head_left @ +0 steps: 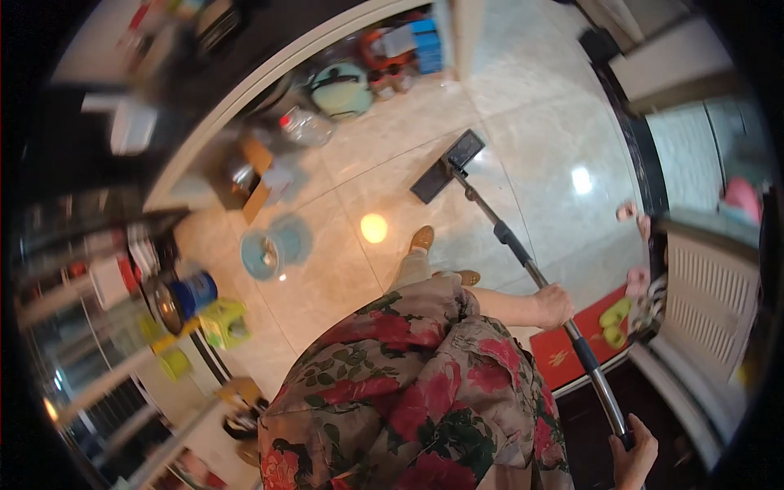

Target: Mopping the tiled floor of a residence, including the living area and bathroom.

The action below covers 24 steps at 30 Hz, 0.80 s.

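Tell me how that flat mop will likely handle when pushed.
The flat mop probably pushes stiffly, as its silvery pole looks rigid. It likely glides easily, since the tile floor looks smooth and glossy. Its head may swivel, given the joint where the pole meets it.

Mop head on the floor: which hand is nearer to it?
Left. The left hand has its grip partway along the pole, closer to the mop head; the right hand is farther up the pole, away from it.
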Each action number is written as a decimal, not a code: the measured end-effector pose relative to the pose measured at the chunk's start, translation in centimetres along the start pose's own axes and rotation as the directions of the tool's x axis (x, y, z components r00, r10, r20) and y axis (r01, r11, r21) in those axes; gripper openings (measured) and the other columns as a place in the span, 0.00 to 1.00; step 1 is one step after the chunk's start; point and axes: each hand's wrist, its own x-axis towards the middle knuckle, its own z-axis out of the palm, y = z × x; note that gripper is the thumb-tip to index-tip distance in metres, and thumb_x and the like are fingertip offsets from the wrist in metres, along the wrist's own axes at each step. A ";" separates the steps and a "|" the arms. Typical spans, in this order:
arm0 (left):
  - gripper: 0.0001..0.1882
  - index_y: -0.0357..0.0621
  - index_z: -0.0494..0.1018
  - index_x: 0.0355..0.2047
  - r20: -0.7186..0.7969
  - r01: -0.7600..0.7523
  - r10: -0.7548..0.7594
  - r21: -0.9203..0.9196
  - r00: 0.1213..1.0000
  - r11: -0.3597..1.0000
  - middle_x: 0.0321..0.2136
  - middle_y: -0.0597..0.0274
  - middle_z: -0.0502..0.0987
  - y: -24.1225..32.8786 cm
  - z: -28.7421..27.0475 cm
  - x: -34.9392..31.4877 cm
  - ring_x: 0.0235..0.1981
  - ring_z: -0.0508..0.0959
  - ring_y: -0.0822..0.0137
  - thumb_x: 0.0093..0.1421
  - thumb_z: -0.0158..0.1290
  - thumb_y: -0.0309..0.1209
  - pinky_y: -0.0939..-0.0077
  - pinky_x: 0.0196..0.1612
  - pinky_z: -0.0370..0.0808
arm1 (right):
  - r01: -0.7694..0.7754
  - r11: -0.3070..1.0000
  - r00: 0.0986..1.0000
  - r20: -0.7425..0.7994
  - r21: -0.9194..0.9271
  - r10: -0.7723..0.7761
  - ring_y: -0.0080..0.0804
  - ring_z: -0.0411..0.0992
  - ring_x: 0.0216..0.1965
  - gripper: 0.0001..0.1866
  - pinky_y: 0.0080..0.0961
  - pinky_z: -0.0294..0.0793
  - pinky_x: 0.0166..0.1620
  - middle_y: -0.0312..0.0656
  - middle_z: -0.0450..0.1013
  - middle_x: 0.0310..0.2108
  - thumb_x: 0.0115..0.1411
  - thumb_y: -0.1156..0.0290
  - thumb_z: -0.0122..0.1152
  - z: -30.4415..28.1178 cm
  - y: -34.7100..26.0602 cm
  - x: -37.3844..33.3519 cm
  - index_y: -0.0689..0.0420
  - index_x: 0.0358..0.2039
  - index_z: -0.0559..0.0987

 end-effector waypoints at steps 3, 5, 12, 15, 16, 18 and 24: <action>0.07 0.44 0.74 0.14 -0.119 0.077 -0.079 -0.017 0.990 0.997 0.16 0.54 0.75 -2.4 -2.8 -3.8 0.24 0.77 0.55 0.44 0.50 0.32 0.65 0.31 0.71 | 0.244 0.959 0.970 0.034 -0.147 -0.241 0.42 0.74 0.28 0.22 0.33 0.71 0.31 0.50 0.74 0.27 0.48 0.64 0.63 -2.5 -1.5 3.1 0.54 0.45 0.74; 0.07 0.45 0.74 0.14 -0.176 0.184 -0.188 -0.041 0.966 0.982 0.16 0.54 0.74 -4.9 -3.5 -5.8 0.23 0.76 0.55 0.44 0.50 0.33 0.63 0.30 0.71 | 0.191 0.980 0.979 -0.069 -0.053 -0.194 0.44 0.71 0.34 0.25 0.33 0.68 0.39 0.49 0.73 0.32 0.34 0.78 0.65 -4.0 -5.9 4.7 0.61 0.39 0.76; 0.07 0.48 0.75 0.19 -0.363 0.475 -0.476 -0.099 0.801 0.874 0.19 0.55 0.75 -13.9 -7.6 -14.8 0.25 0.76 0.55 0.47 0.50 0.36 0.60 0.32 0.71 | 0.538 0.804 0.833 0.012 -0.254 -0.553 0.43 0.71 0.30 0.22 0.34 0.67 0.33 0.48 0.70 0.26 0.44 0.76 0.61 -5.3 -17.2 10.6 0.58 0.43 0.72; 0.06 0.53 0.76 0.23 -0.391 0.608 -0.627 -0.188 0.674 0.771 0.24 0.57 0.76 -17.6 -9.7 -18.6 0.29 0.76 0.56 0.45 0.51 0.34 0.61 0.36 0.71 | 0.591 0.663 0.742 -0.014 -0.460 -0.671 0.41 0.70 0.30 0.20 0.34 0.66 0.31 0.44 0.69 0.27 0.48 0.72 0.59 -5.1 -22.7 12.7 0.54 0.45 0.70; 0.06 0.50 0.76 0.23 -0.413 0.649 -0.656 -0.182 0.632 0.739 0.23 0.56 0.76 -19.1 -10.5 -19.5 0.29 0.76 0.55 0.45 0.52 0.35 0.61 0.35 0.72 | 0.587 0.593 0.679 -0.063 -0.551 -0.732 0.39 0.70 0.30 0.19 0.33 0.65 0.31 0.42 0.68 0.27 0.50 0.71 0.57 -4.7 -24.0 13.6 0.54 0.45 0.70; 0.07 0.48 0.76 0.23 -0.480 0.708 -0.707 -0.221 0.520 0.671 0.23 0.55 0.76 -21.7 -11.5 -23.2 0.28 0.76 0.53 0.45 0.52 0.34 0.62 0.35 0.72 | 0.625 0.443 0.543 -0.050 -0.642 -0.838 0.34 0.69 0.29 0.17 0.28 0.64 0.30 0.39 0.67 0.27 0.53 0.71 0.53 -4.3 -28.0 15.1 0.54 0.45 0.70; 0.09 0.51 0.77 0.25 -0.660 0.697 -0.650 -0.261 0.376 0.668 0.25 0.55 0.76 -28.0 -13.1 -25.2 0.29 0.76 0.54 0.43 0.54 0.38 0.62 0.32 0.73 | 0.588 0.355 0.460 -0.061 -0.727 -0.886 0.29 0.68 0.25 0.17 0.26 0.65 0.28 0.37 0.65 0.22 0.51 0.73 0.50 -4.8 -33.6 16.7 0.53 0.44 0.71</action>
